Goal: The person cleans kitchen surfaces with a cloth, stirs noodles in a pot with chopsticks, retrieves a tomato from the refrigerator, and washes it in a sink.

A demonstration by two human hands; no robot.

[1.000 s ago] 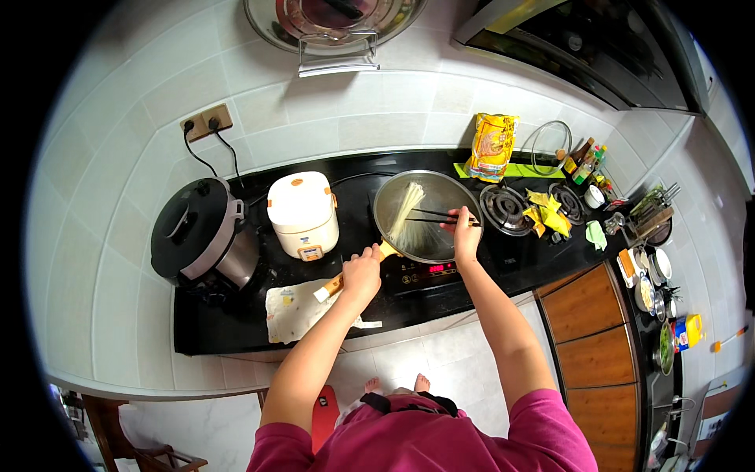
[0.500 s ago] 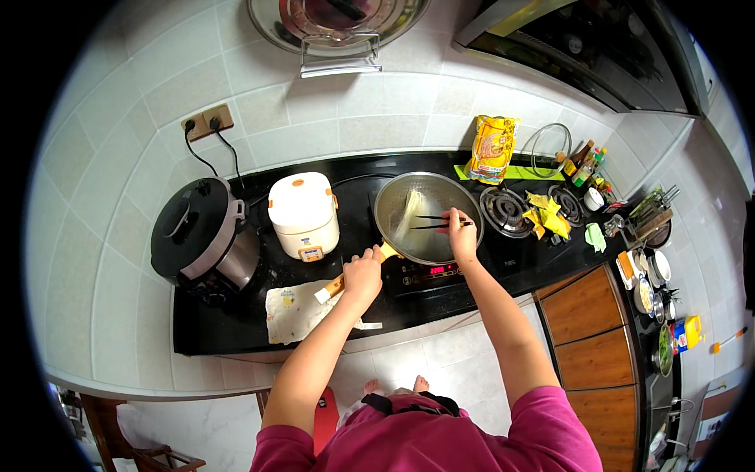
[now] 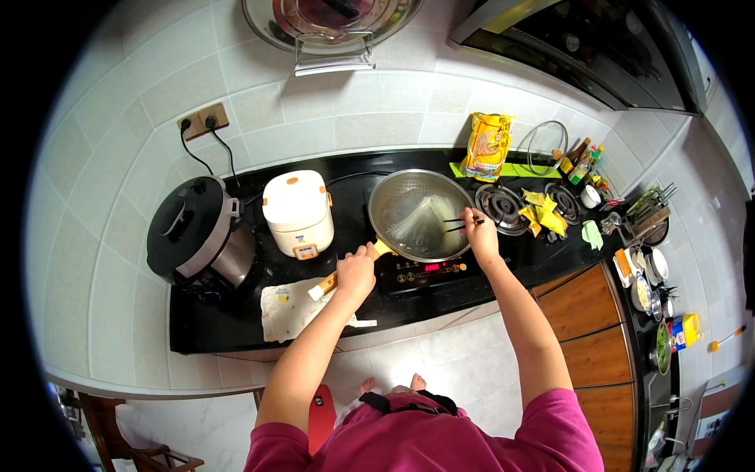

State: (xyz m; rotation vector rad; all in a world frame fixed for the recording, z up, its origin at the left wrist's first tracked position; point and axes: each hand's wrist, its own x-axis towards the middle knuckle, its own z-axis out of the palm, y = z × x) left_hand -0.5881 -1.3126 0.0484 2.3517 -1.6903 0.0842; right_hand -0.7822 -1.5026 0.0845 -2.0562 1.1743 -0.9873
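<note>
Head view: the left hand point(image 3: 356, 271) has its fingers wrapped around the handle point(image 3: 327, 282) of a wide grey pan point(image 3: 391, 197), whose bowl lies beyond those fingers and to their right, on a black cooktop point(image 3: 429, 281) with a lit red display. The right hand point(image 3: 480, 230), at the bowl's right edge, pinches dark chopsticks point(image 3: 453, 221) that reach leftward from its fingertips over the bowl. The pale strands point(image 3: 425, 220) lie in a slanting fan inside the pan, left of the right fingers and beyond and to the right of the left ones. By judgement, the strands are light, brittle where dry and soft and slippery where wet; a loose hold near mid-length, with the chopsticks, suits them. The pan is judged rigid and heavier toward its bowl, best held by the handle, with fingers clear of the rim. A patterned cloth point(image 3: 287, 311) lies left of the left fingers and nearer the body; a white rice cooker point(image 3: 297, 212) stands beyond them, also leftward. Hidden are the length of handle under the left palm and the part of the chopsticks behind the right fingers. The cloudy sheen around the strands is probably water, though glare blurs it; whether the chopstick tips touch the strands cannot be told.
</note>
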